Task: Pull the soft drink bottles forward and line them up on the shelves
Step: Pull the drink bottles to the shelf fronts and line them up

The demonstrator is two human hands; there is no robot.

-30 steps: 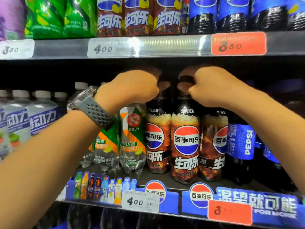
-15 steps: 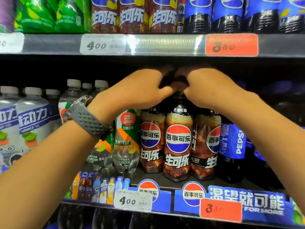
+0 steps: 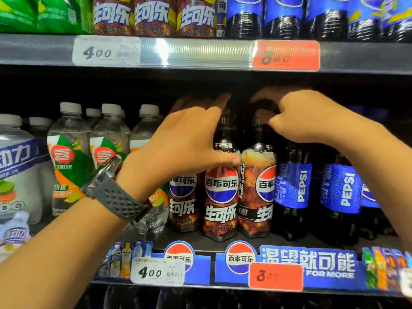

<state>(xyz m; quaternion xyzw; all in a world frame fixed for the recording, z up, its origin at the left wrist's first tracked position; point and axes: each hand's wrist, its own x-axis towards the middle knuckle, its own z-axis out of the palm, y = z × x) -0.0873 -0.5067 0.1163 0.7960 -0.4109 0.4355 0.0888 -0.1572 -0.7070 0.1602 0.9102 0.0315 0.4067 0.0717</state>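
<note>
Middle shelf point(image 3: 223, 245), centre of frame: we count 3 brown-sleeved colas, dark smooth plastic, each with a round red-white-blue badge, all full of dark liquid. Left cola bottle point(image 3: 182, 197), middle cola bottle point(image 3: 220, 197) and right cola bottle point(image 3: 256, 197) stand upright and touching, near the front lip. The middle one sits slightly ahead of the other 2.

Left hand point(image 3: 187, 143), with a grey perforated watch strap point(image 3: 120, 200) on the wrist, lies over the top of the left cola bottle. Its fingers stretch toward the dark back of the shelf, blurred. The thumb presses flat on the middle cola bottle's shoulder. We cannot tell what lies under the palm.

Right hand point(image 3: 312, 117): fingers and thumb curl in and pinch the cap end of the right cola bottle.

Right of frame: glossy blue Pepsi bottles point(image 3: 292, 186), dark contents. Left of frame: clear bottles point(image 3: 69, 163) with white caps, green-orange labels and colourless liquid.

Shelf lip: printed blue strip point(image 3: 312, 262), a white price tag point(image 3: 156, 273) reading 400, an orange price tag point(image 3: 275, 276).
</note>
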